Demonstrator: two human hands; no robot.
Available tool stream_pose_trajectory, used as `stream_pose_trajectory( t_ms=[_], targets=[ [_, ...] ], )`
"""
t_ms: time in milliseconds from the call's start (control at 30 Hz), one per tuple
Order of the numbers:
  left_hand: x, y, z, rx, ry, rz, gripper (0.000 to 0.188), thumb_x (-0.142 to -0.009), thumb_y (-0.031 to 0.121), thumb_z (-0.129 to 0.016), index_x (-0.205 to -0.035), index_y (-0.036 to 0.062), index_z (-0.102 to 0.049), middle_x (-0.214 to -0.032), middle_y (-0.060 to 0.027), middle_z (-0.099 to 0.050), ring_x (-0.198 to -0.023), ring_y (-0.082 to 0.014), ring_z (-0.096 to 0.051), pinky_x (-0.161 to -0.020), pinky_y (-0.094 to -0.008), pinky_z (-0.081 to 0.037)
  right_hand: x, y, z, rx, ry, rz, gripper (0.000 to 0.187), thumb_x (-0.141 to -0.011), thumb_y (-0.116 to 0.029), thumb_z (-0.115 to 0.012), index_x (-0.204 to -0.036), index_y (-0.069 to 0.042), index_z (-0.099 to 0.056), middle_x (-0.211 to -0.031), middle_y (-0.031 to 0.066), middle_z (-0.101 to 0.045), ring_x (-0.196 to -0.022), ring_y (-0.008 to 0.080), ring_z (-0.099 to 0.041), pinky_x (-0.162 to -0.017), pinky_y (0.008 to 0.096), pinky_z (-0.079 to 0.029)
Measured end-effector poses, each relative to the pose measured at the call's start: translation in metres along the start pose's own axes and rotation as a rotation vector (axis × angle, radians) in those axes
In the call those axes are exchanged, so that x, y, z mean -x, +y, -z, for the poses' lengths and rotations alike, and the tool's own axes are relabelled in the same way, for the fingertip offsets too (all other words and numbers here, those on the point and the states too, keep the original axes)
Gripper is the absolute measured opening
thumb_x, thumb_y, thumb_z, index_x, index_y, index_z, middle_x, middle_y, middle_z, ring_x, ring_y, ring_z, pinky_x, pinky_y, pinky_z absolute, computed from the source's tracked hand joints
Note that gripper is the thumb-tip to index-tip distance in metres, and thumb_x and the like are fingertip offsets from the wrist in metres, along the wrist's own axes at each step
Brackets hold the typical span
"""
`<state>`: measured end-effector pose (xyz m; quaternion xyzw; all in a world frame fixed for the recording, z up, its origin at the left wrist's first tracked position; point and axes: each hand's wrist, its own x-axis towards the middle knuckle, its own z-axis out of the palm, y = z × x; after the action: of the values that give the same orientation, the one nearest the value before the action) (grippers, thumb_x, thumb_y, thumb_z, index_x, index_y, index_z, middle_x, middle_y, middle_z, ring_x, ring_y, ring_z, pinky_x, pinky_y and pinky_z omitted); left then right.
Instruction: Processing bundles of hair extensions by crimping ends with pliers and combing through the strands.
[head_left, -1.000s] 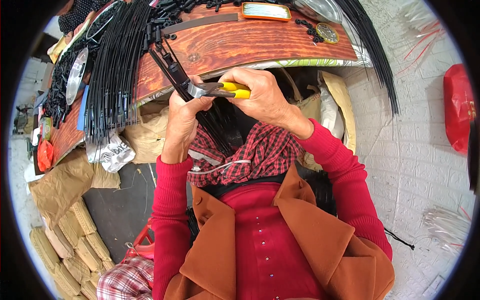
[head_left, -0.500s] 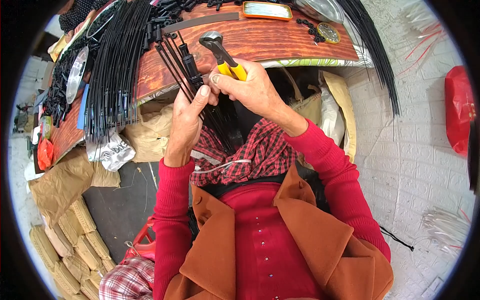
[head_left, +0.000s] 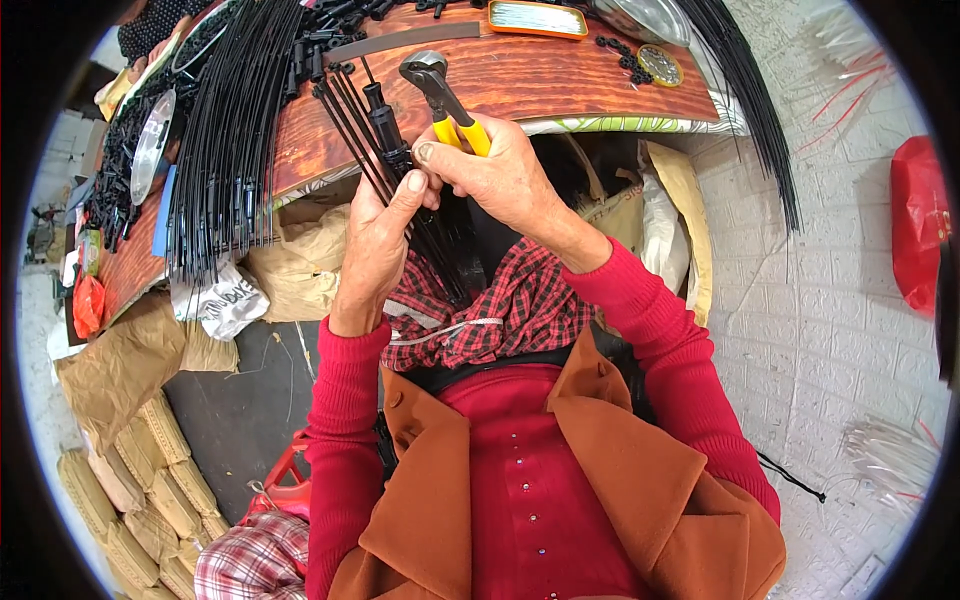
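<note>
Closed around a bunch of thin black rods is my left hand, its thumb pressed near a thicker black tubular piece that sits among the rods. The lower ends of the bunch run down toward the red-and-black checked cloth on my lap. My right hand grips cutting pliers by their yellow handles, with the metal head pointing up and away from the rods. Its thumb and fingertips meet my left fingers beside the tubular piece. Whatever is pinched there is too small to make out.
Many long black rods hang over the left edge of the wooden table. An orange-rimmed tin and a round yellow-rimmed box lie toward the back. Brown paper sacks stand below. Another person's hand shows far left.
The tubular piece and rods have shifted slightly to the right. My right thumb has moved a little up and left, and the pliers stay in my right hand.
</note>
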<state>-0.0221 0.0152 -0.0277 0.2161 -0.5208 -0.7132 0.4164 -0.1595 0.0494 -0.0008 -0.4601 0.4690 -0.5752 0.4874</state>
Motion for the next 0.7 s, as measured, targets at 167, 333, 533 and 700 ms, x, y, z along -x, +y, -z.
stream_pose_trajectory(
  t_ms=[167, 333, 533, 700],
  targets=[
    [0.0, 0.0, 0.0, 0.001, -0.008, -0.003, 0.02, -0.085, 0.016, -0.054, -0.098, 0.0023, -0.047, -0.081, -0.0028, -0.051, -0.072, -0.0098, -0.048, -0.068, -0.0236, -0.041, -0.001, 0.001, 0.0, -0.005, 0.005, -0.019, 0.016, -0.082, -0.018, -0.056, -0.081, -0.003, -0.058, -0.061, -0.0014, -0.054, -0.054, 0.0042, -0.05, -0.047, 0.0171, -0.036],
    [-0.001, -0.001, 0.001, 0.004, -0.012, 0.008, 0.021, -0.085, 0.016, -0.054, -0.1, 0.002, -0.047, -0.081, -0.0025, -0.051, -0.072, -0.0096, -0.048, -0.068, -0.0234, -0.04, -0.001, 0.0, 0.0, -0.012, 0.007, -0.01, 0.015, -0.081, -0.018, -0.056, -0.081, -0.002, -0.058, -0.061, -0.0012, -0.054, -0.054, 0.0051, -0.051, -0.047, 0.0174, -0.036],
    [0.0, -0.002, -0.002, 0.005, 0.026, -0.026, 0.026, -0.085, 0.013, -0.054, -0.108, 0.0013, -0.046, -0.081, -0.0007, -0.051, -0.071, -0.0083, -0.047, -0.067, -0.0225, -0.04, -0.002, 0.006, -0.003, 0.24, 0.106, 0.155, 0.012, -0.079, -0.011, -0.058, -0.08, 0.0, -0.057, -0.061, 0.0015, -0.056, -0.052, 0.0084, -0.055, -0.048, 0.0214, -0.042],
    [0.002, 0.0, -0.009, -0.03, 0.097, -0.058, 0.023, -0.086, 0.01, -0.052, -0.106, 0.0018, -0.047, -0.081, -0.0002, -0.051, -0.071, -0.008, -0.046, -0.067, -0.0221, -0.04, -0.002, 0.01, -0.006, 0.569, 0.168, 0.45, 0.011, -0.077, -0.01, -0.059, -0.077, 0.001, -0.056, -0.059, 0.002, -0.056, -0.052, 0.0078, -0.054, -0.047, 0.022, -0.043]
  ],
)
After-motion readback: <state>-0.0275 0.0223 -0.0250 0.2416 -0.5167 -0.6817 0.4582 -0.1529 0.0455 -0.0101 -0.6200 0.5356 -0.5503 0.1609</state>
